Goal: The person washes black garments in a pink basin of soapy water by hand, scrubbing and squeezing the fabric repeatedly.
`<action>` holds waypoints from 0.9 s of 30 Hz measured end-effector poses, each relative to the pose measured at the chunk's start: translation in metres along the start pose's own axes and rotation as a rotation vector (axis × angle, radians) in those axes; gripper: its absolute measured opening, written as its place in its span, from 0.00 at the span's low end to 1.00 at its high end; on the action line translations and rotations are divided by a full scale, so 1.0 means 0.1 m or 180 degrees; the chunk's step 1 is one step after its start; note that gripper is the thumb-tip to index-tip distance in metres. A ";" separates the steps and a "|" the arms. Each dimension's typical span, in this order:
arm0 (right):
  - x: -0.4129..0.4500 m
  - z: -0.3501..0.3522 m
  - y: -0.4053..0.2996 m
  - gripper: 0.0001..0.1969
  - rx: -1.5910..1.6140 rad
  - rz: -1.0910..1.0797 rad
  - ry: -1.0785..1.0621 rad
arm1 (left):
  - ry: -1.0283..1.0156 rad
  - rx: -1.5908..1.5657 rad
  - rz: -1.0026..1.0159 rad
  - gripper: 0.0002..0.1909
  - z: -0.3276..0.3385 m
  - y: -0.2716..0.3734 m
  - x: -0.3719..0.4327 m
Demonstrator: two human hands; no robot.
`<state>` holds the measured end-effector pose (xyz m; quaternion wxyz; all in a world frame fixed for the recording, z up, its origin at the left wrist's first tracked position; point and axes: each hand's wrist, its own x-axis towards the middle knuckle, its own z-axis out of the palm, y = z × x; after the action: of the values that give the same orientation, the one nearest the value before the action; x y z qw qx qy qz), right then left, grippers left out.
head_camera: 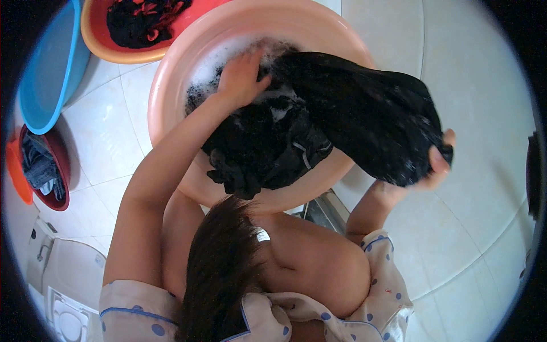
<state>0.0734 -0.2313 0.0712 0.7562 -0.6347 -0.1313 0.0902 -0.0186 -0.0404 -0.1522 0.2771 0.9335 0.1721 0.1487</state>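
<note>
A wet black garment [363, 111] stretches from the soapy water over the right rim of a large pink plastic basin [164, 85]. Its far end, outside the basin, is gripped by my right hand [438, 166]. My left hand [243, 79] lies over the suds and dark cloth at the basin's upper left, fingers spread; whether it presses on the cloth cannot be told. More black clothing [273, 145], with a pale drawstring or trim, fills the basin and hangs over its near rim. White foam [209, 64] gathers along the left inner side.
A red basin with an orange rim [124, 55] holds black and red cloth at the upper left. Beside it a blue basin [47, 64] leans on edge. Below, a dark red container [64, 171] holds grey-blue clothes. A white toilet [72, 278] stands at lower left. The floor [102, 124] is tiled.
</note>
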 end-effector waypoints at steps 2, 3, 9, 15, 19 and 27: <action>0.01 -0.05 -0.18 0.19 0.0118 -0.0132 -0.0083 | -0.1402 -0.0279 -0.0217 0.29 -0.08 0.13 0.03; 0.02 -0.04 -0.29 0.19 0.0230 -0.0189 -0.0161 | -0.1400 -0.0253 -0.0231 0.29 -0.14 0.16 0.01; 0.08 0.11 -0.62 0.17 0.0576 -0.0380 -0.0439 | -0.2986 -0.0071 -0.0015 0.23 -0.48 0.38 0.09; 0.06 0.32 -0.31 0.14 0.0662 -0.0155 -0.0111 | -0.3552 0.0157 0.1113 0.12 -0.92 0.81 -0.02; 0.03 0.50 0.10 0.13 0.0718 0.0140 0.0390 | -0.3073 0.0382 0.2472 0.07 -1.10 0.97 -0.36; 0.19 0.10 0.96 0.07 -0.3437 0.0561 -0.0860 | -0.3696 0.0286 0.2503 0.06 -0.77 1.34 -0.68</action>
<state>0.0917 -0.1992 -0.0199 0.2901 -0.9230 -0.2009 0.1535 -0.0761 -0.1374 -0.0264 0.2109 0.8655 -0.3481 -0.2919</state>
